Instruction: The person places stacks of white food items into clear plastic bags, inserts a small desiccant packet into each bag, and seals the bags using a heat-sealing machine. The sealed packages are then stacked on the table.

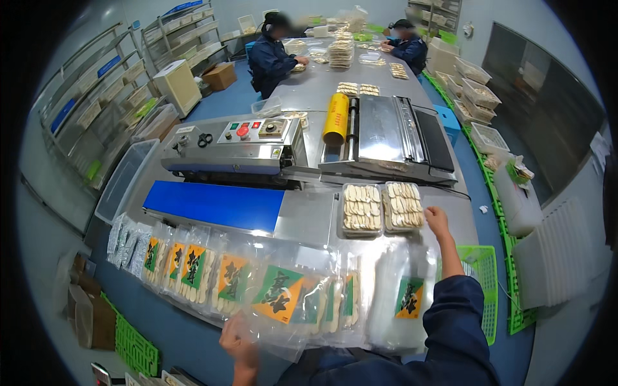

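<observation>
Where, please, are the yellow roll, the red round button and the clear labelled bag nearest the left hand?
Yellow roll [337, 118]: head view, its curved side.
Red round button [243, 132]: head view, its top.
Clear labelled bag [278, 294]: head view, its green-and-orange label.

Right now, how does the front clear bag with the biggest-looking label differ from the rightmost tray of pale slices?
The bag is thin and floppy, while the tray is box-shaped. The bag shows an orange-and-green label; the tray shows none. The bag is nearer the person; the tray sits farther off. Both look like see-through plastic. Whether the bag holds anything is hard to tell.
</observation>
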The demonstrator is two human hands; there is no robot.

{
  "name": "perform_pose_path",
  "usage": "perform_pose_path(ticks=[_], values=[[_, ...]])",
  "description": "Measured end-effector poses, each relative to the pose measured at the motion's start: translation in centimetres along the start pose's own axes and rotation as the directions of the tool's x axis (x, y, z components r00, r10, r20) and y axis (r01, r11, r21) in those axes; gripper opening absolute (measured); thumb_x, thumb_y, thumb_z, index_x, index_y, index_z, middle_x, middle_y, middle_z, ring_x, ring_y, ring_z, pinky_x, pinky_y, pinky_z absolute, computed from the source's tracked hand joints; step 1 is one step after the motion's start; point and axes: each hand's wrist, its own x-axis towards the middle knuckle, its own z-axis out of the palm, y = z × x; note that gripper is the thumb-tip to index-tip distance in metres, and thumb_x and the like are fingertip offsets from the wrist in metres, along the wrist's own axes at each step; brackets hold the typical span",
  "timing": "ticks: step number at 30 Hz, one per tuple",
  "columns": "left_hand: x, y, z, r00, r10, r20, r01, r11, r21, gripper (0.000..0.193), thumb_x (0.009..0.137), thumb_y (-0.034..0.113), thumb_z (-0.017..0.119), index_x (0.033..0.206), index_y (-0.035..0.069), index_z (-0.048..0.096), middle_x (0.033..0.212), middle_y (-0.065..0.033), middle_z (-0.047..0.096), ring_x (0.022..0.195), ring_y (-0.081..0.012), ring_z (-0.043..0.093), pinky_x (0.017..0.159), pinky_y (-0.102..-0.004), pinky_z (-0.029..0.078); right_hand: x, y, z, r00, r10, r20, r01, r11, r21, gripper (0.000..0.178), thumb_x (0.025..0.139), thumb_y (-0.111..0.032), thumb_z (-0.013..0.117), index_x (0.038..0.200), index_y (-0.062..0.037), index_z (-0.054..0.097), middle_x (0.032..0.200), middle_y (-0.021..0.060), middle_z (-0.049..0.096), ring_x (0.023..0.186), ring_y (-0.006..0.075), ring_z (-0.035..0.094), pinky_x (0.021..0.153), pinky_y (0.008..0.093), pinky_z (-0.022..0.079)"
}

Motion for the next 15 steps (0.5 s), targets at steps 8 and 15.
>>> perform_pose_path(ticks=[8, 15], values=[[-3.2, -0.8, -0.3, 0.746, -0.664, -0.049, 0.623, 0.723, -0.298, 0.028, 0.089, 0.016, 0.044, 0.103, -0.006, 0.053, 0.076, -0.0066, 0.058, 0.065, -0.0106, 0.054, 0.058, -0.022, 0.046, 5.7, 4.4, 3.2, 0.808, 0.368, 0.46, -0.547, 0.757, 0.357, 0.02, 0.077, -0.017, 0.056, 0.067, 0.0, 0.059, 0.066, 0.005, 0.058, 0.064, 0.0137, 0.054, 0.058, 0.0261, 0.042], [-2.0, -0.9, -0.6, 0.758, -0.648, -0.077, 0.616, 0.749, -0.244, 0.027, 0.082, 0.005, 0.051, 0.105, -0.007, 0.051, 0.083, -0.0075, 0.055, 0.066, -0.0126, 0.055, 0.058, -0.023, 0.046, 2.6, -2.1, -0.7, 0.973, 0.186, 0.138, -0.21, 0.458, 0.864, 0.006, 0.076, -0.01, 0.054, 0.071, -0.0069, 0.052, 0.066, -0.0016, 0.049, 0.059, 0.0079, 0.044, 0.06, 0.0228, 0.038]])
